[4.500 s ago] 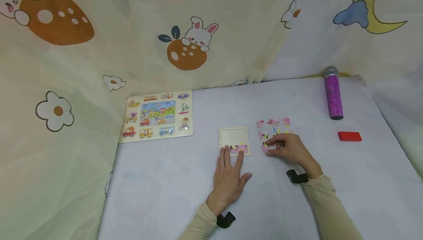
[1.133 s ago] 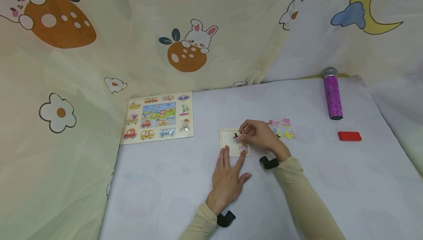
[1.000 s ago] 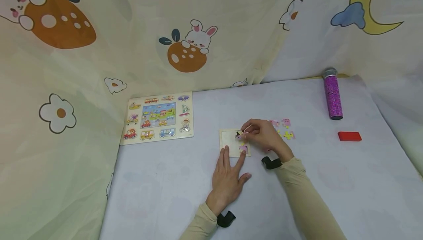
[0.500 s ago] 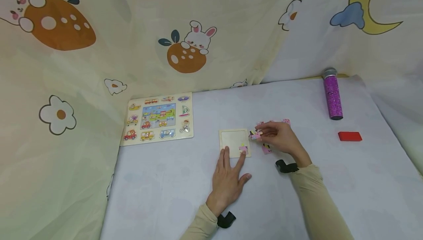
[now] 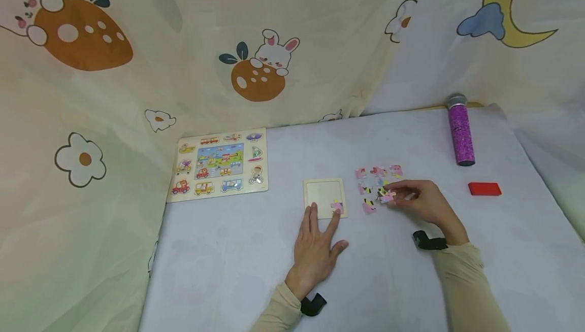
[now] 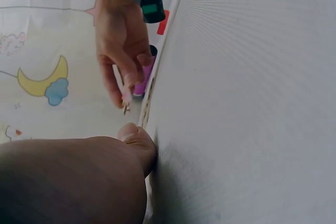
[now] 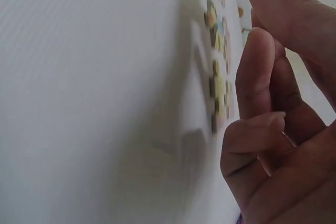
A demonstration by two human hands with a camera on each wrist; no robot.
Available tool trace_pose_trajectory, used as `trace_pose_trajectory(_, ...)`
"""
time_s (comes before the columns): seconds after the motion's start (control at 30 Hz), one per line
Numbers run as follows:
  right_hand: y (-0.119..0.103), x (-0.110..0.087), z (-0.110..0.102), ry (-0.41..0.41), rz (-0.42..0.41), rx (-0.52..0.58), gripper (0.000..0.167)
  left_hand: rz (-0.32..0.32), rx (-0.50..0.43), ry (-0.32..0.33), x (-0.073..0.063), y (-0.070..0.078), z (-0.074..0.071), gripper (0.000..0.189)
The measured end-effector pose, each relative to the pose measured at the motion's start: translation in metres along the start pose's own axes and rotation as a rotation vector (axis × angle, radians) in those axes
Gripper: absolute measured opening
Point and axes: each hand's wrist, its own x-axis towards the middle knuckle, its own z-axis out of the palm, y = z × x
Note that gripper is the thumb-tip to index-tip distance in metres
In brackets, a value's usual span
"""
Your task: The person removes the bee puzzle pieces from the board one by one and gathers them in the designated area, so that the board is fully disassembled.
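In the head view, my left hand (image 5: 315, 248) rests its outstretched fingers on the near edge of a small wooden puzzle tray (image 5: 322, 180). One pink jigsaw piece (image 5: 336, 206) lies in the tray's lower right corner, close to the index fingertip. My right hand (image 5: 425, 202) pinches a pink and yellow jigsaw piece (image 5: 388, 197) between thumb and fingers, just over the loose pieces. The left wrist view shows this held piece (image 6: 126, 101) edge-on at the fingertips. Several loose jigsaw pieces (image 5: 369, 206) lie in rows right of the tray; the held piece partly covers some.
A larger vehicle puzzle board (image 5: 219, 164) lies at the table's back left. On the right stand a glittery purple microphone (image 5: 461, 134) and a red block (image 5: 484, 189). A patterned cloth (image 5: 183, 68) hangs behind the white-covered table (image 5: 219, 261).
My right hand has lifted a piece from the tray and carried it right, over the loose pieces. The row seen earlier along the tray's bottom is down to one piece. My left hand stays put.
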Motion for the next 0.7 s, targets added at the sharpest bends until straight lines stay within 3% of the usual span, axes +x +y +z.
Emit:
trace_pose_trajectory(0.4,0.0116,-0.0093,-0.0027,-0.035,0.073,-0.029,0.041,-0.004,-0.001,0.002,-0.0001,0.0001,0.0006,0.074)
trace_pose_trajectory(0.7,0.0104,-0.0083,-0.0011,-0.063,0.078,-0.059,0.041,-0.002,0.002,0.008,0.0,0.0,0.001,0.073)
